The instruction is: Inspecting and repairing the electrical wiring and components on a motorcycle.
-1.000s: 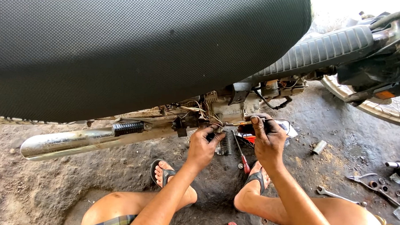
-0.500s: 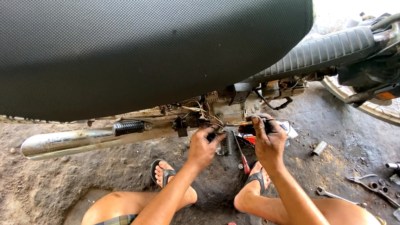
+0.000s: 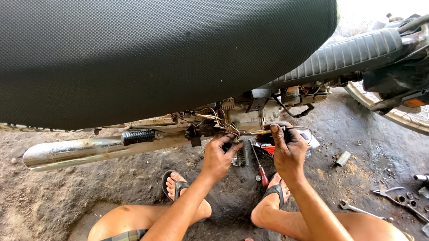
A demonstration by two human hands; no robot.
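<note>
Almost nothing moved since before. Screwdriver [image 3: 266, 132] kept clenched in right hand [image 3: 288, 149], tip at 9 o'clock; footpeg [image 3: 242, 154] kept pinched by left hand [image 3: 218, 156]. Work held steady.

The ground [image 3: 55, 195] is bare, rough and grey-brown, with dark oily stains and small stones. Daylight falls brightly at the top right, where a pale patch [image 3: 365, 9] is washed out. A spoked wheel [image 3: 405, 115] stands at the right edge. On the ground to the right lie a wrench [image 3: 359, 207], pliers [image 3: 397, 200] and a short metal tube [image 3: 342, 158].
</note>
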